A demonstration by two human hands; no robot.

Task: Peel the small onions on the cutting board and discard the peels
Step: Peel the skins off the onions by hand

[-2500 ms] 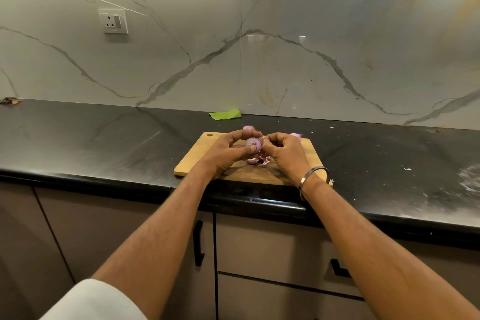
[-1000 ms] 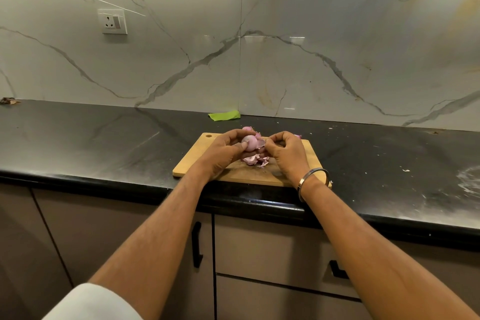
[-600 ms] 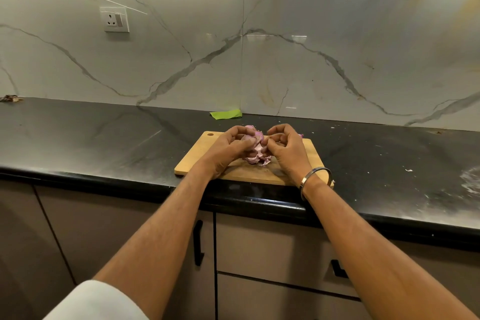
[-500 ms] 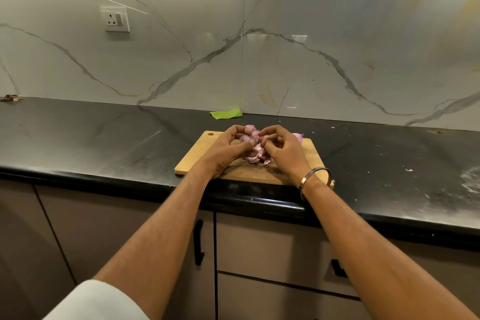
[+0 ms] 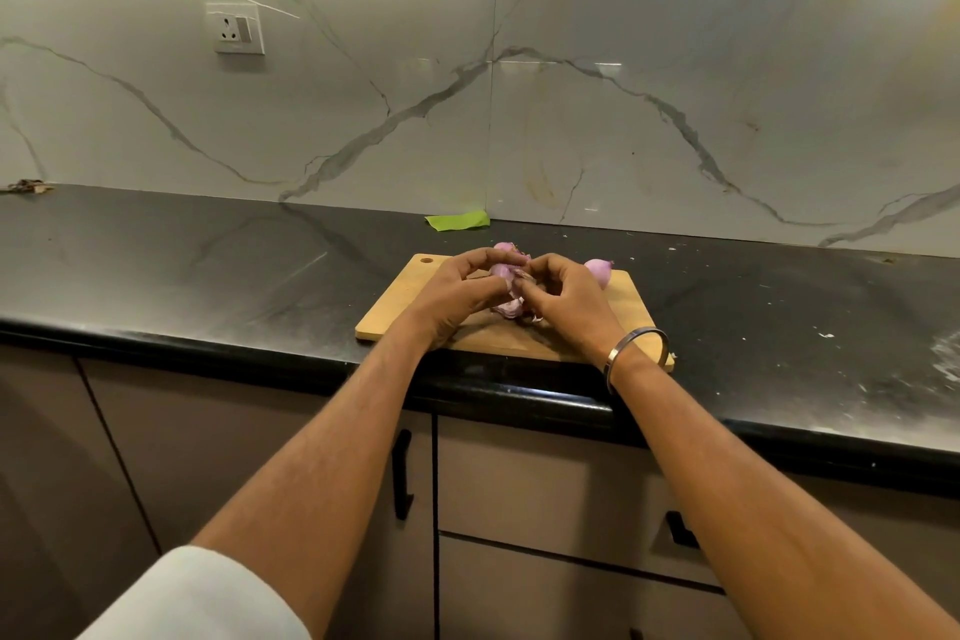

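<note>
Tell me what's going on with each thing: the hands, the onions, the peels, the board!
left hand: grips the onion being peeled.
right hand: fingers curled, pinching at that onion's skin.
held onion: partly peeled, above the board.
onion at the back right: lying on the board, untouched.
peels: loose pile on the board, not yet discarded.
cutting board: flat on the counter.
bangle: on the right wrist.

I count three small onions around my cutting board (image 5: 415, 307): one onion (image 5: 501, 270) in my fingers above it, a second (image 5: 504, 247) at its far edge, a third (image 5: 597, 270) near its far right corner. One pile of peels (image 5: 511, 309) lies on the board.
</note>
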